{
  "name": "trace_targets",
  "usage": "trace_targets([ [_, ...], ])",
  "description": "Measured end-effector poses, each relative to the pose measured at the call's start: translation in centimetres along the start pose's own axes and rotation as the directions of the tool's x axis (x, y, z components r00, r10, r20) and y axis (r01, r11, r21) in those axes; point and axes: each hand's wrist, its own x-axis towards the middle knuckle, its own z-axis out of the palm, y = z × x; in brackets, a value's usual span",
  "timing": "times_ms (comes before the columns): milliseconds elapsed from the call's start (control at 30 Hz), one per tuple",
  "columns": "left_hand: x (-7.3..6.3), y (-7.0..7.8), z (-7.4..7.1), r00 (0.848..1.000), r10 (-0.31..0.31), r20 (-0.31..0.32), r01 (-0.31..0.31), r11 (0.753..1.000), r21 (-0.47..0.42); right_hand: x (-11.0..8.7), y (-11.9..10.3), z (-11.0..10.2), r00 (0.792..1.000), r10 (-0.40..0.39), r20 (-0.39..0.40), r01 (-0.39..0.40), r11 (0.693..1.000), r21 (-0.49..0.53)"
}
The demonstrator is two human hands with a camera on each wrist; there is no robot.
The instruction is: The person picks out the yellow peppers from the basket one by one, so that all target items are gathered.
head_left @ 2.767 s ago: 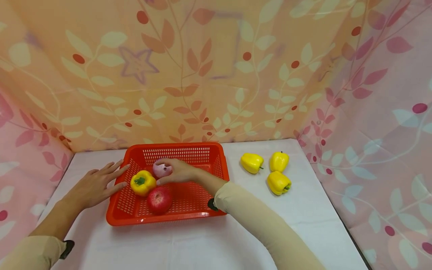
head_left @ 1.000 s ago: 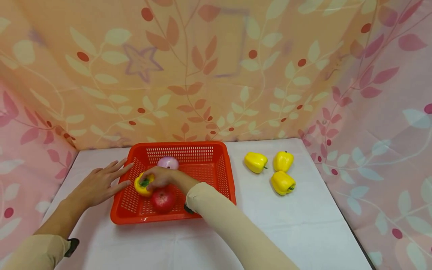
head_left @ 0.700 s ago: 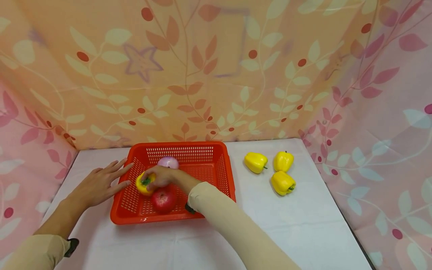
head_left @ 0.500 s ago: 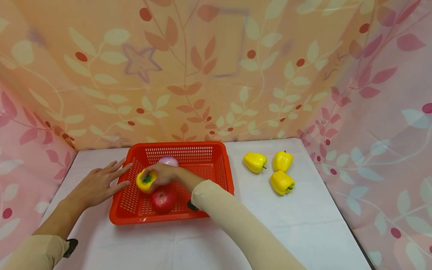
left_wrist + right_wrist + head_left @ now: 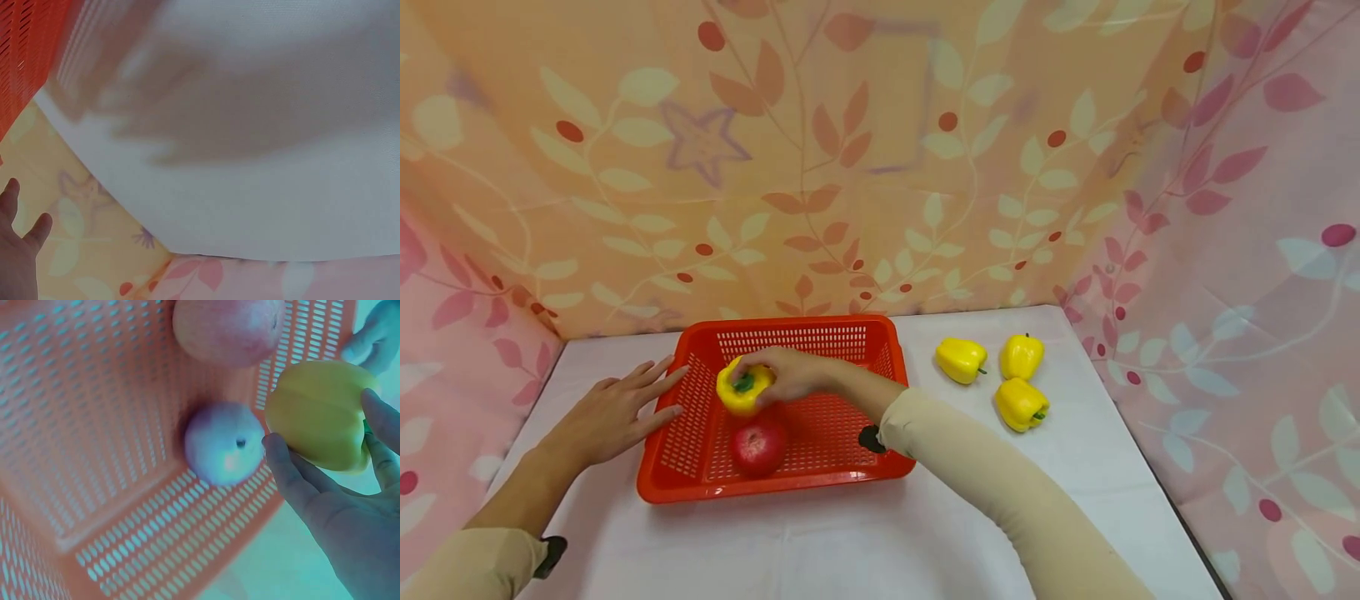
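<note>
My right hand (image 5: 796,371) grips a yellow bell pepper (image 5: 735,406) with a green stem, thumb and fingers around its stem end. In the right wrist view the yellow pepper (image 5: 315,412) is raised above the floor of a red slotted plastic basket (image 5: 805,482). A red round fruit (image 5: 758,452) sits in the basket, just below the pepper. A smooth pale-purple ball-shaped item (image 5: 219,453) with a dark pit lies in the basket; my right hand hides it in the head view. My left hand (image 5: 606,414) has its fingers spread, fingertips at the basket's left rim.
Three more yellow bell peppers, one at the left (image 5: 961,361), one at the back (image 5: 1022,357) and one in front (image 5: 1021,405), lie on the white-covered table (image 5: 970,508) right of the basket. Floral cloth (image 5: 865,208) hangs behind and along both sides.
My right hand has gone from beside the purple item to the yellow pepper at the basket's left, gripped it, and moved it up and to the right. The left hand stays at the rim.
</note>
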Motion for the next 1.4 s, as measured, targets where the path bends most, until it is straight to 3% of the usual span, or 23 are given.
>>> trace_targets([
  [367,-0.1,0.1,0.0,1.0,-0.003,-0.001,0.003,1.0,-0.026,-6.9,2.2,-2.7,0.998,-0.035,-0.052,0.037,0.999,0.028],
  [900,-0.1,-0.1,0.0,1.0,-0.003,-0.003,0.003,1.0,-0.021,-17.3,5.6,-6.7,0.988,0.031,-0.15,-0.007,0.987,0.163],
  [1167,-0.1,-0.1,0.1,1.0,0.003,-0.007,-0.003,1.0,-0.017,-20.5,6.8,-8.2,0.972,0.127,-0.2,-0.095,0.982,0.164],
  [1400,-0.2,0.1,0.1,1.0,0.008,-0.015,-0.008,1.0,-0.019,-22.5,8.2,-8.6,0.962,0.161,-0.219,-0.118,0.973,0.199],
])
